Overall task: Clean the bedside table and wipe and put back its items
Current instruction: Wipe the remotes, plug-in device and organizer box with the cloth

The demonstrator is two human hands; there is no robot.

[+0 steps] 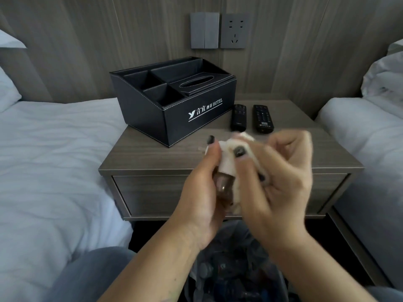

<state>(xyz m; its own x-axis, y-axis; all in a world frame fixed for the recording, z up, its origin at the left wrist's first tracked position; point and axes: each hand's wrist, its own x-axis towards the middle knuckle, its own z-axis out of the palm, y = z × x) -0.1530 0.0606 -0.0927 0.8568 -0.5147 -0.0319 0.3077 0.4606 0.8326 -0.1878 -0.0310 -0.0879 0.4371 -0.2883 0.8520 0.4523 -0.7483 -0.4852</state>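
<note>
My left hand point(199, 192) grips a small clear spray bottle point(224, 182) with a white pump top, held in front of the bedside table point(152, 158). My right hand point(281, 179) presses a pale cloth point(244, 140) against the bottle's top and side; it is blurred. On the table stand a black leather hotel organiser point(174, 101) with empty compartments and a tissue slot, and two black remotes point(238, 117) point(262, 118) lying side by side to its right.
White beds flank the table, the left bed point(54, 153) and the right bed point(366, 136). A waste bin lined with a bag point(235, 269), holding bottles, stands on the floor below my hands. A switch and socket point(218, 30) are on the wall panel.
</note>
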